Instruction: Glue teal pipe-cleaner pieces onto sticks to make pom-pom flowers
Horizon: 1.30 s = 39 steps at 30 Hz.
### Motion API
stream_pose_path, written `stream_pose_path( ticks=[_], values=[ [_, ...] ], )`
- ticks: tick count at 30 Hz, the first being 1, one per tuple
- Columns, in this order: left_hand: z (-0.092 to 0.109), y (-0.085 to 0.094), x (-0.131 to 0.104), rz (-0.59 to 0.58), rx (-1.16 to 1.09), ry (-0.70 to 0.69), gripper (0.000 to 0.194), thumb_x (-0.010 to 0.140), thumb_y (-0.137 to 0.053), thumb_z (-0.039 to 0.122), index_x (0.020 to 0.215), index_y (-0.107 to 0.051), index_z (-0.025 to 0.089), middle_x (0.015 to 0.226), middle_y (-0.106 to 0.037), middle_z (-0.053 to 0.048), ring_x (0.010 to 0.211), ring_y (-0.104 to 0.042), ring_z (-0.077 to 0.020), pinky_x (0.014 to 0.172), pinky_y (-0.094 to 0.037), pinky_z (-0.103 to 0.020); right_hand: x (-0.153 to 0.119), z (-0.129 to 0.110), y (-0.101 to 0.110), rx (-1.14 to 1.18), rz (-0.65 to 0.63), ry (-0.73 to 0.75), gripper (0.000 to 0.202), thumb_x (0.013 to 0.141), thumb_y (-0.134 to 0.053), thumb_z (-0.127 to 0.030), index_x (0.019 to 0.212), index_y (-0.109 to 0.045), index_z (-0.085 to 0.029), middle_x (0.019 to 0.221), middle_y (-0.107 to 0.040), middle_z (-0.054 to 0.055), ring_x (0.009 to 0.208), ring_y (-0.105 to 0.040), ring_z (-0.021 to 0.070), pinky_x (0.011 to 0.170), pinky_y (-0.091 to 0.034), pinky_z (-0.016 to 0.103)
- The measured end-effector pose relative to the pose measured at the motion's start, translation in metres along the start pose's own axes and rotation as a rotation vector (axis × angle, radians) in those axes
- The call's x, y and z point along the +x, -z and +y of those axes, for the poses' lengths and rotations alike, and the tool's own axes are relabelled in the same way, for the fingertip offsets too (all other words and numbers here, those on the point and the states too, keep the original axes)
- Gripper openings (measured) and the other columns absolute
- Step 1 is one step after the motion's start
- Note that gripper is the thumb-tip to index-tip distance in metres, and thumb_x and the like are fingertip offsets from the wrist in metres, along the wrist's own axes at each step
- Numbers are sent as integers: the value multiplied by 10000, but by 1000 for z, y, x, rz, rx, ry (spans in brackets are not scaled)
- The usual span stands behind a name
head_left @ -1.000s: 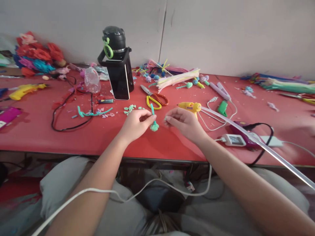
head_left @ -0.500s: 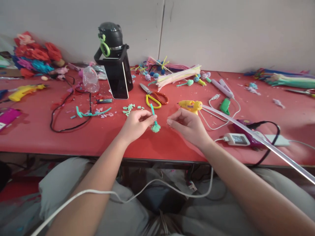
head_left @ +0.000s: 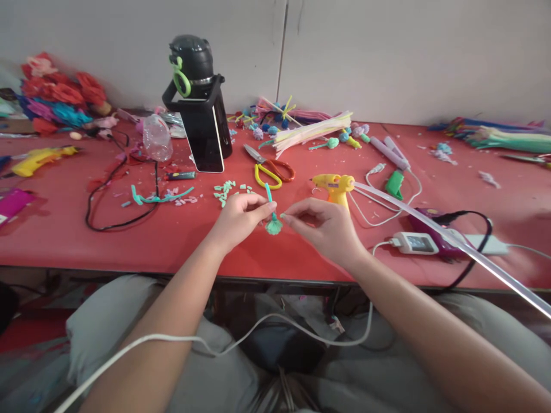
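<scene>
Between thumb and fingers, my left hand (head_left: 246, 219) pinches a teal stem whose mint-green petalled head (head_left: 274, 225) hangs downward. Just right of it, my right hand (head_left: 323, 227) is closed in a pinch, its fingertips beside the green head; a tiny pale bit seems to show at the tips, too small to name. Small mint-green pieces (head_left: 224, 191) lie beyond my left hand. Scissors with yellow and orange handles (head_left: 267, 174) rest behind them. A yellow glue gun (head_left: 334, 183) lies beyond my right hand, with a long clear glue stick (head_left: 413, 213) sticking out of its back.
A black bottle (head_left: 192, 63) stands behind a propped phone (head_left: 204, 136). Pipe cleaners (head_left: 312, 132) lie at the back. A purple device (head_left: 434, 232), a white power bank (head_left: 414, 243) and cables are on the right. Another yellow glue gun (head_left: 38, 160) and a black cable (head_left: 91, 198) are left.
My right hand has moved left, closer to the green petalled head. My left hand still pinches the stem, with the head shifted slightly right and down.
</scene>
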<state>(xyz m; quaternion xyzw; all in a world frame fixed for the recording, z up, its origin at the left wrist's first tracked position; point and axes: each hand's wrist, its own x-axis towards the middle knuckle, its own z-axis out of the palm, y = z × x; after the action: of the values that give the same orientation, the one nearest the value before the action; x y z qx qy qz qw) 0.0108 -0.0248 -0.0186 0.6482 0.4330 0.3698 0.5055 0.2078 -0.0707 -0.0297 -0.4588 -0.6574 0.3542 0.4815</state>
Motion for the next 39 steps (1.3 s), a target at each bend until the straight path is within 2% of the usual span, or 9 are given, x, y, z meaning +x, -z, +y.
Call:
stream_pose_path(
  ticks=[3, 10, 24, 34, 39],
  values=[
    [0, 0, -1, -6, -30, 18, 335, 823, -769, 444, 676, -685, 155, 634, -615, -10, 601, -532, -117, 622, -421, -270, -1, -1, -1, -60, 2, 56, 66, 913, -712, -262, 921, -738, -201, 870, -771, 30, 787, -714, 168, 761, -585, 317],
    [0, -3, -2, -33, -84, 50, 324, 799, -800, 417, 655, -677, 154, 609, -599, -2, 591, -511, -111, 607, -400, -266, -3, -4, -3, -231, 32, 338, 87, 945, -663, -158, 921, -728, -210, 953, -740, 43, 884, -698, 167, 824, -577, 314],
    [-4, -3, 1, -9, -86, 57, 296, 812, -790, 408, 686, -699, 156, 615, -608, -2, 590, -520, -111, 602, -403, -261, -5, 2, -4, -255, -21, 416, 131, 957, -641, -121, 956, -735, -212, 985, -738, 54, 905, -708, 166, 854, -588, 313],
    [0, -1, 0, 40, -48, 42, 338, 829, -767, 447, 678, -680, 157, 643, -632, -13, 600, -536, -117, 629, -439, -267, -4, 7, -3, -253, -21, 377, 114, 967, -643, -167, 953, -747, -213, 1004, -725, 68, 914, -703, 177, 857, -583, 334],
    [5, -1, -2, 78, -61, -41, 312, 831, -777, 427, 701, -680, 161, 667, -633, -6, 632, -562, -120, 657, -473, -256, -6, 4, -5, -173, 52, 188, 106, 975, -625, -274, 933, -703, -217, 928, -722, 52, 866, -686, 186, 793, -576, 345]
  ],
)
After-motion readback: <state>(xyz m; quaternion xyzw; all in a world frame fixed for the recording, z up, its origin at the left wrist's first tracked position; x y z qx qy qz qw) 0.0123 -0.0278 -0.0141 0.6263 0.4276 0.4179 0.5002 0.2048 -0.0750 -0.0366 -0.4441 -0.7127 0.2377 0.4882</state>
